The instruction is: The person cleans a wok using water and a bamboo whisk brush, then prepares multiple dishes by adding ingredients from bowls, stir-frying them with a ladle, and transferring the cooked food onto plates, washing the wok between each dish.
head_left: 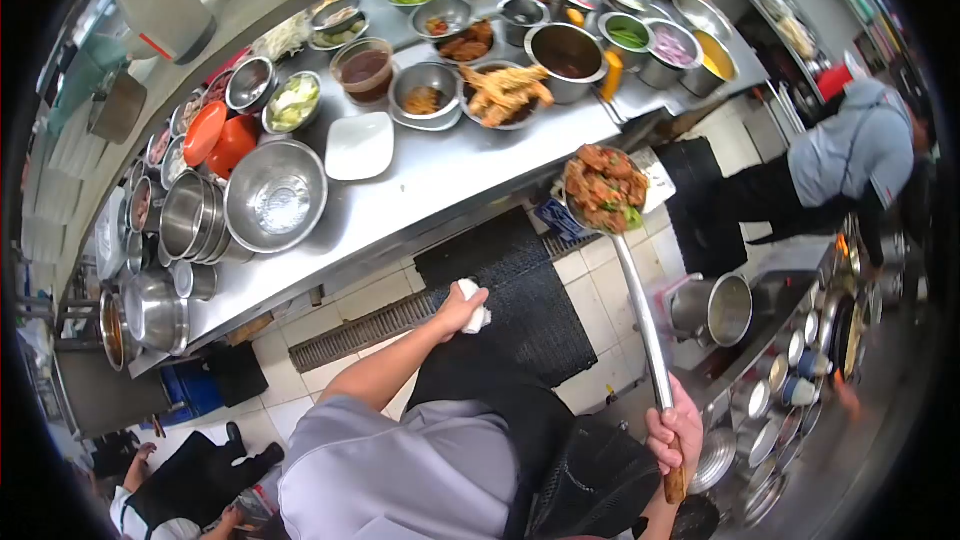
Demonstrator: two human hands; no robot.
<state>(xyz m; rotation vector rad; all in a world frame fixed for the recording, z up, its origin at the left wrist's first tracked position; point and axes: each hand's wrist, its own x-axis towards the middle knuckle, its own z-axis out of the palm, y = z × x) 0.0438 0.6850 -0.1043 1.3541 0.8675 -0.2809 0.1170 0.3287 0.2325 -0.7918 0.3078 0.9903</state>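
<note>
My right hand is closed around the wooden end of a long-handled metal ladle. The ladle's bowl is heaped with reddish-brown sauced meat pieces with a bit of green, and hangs over the floor just off the counter's edge. In my left hand a bunched white cloth is gripped, held low in front of my body. A white squarish dish rests on the steel counter, between a large metal bowl and a bowl topped with fried golden pieces.
Metal bowls and pots of ingredients crowd the counter's back. Stacked bowls stand at its left end. A person in a grey hoodie is at the stove side, right. Another person is lower left. A tall pot stands right of the ladle.
</note>
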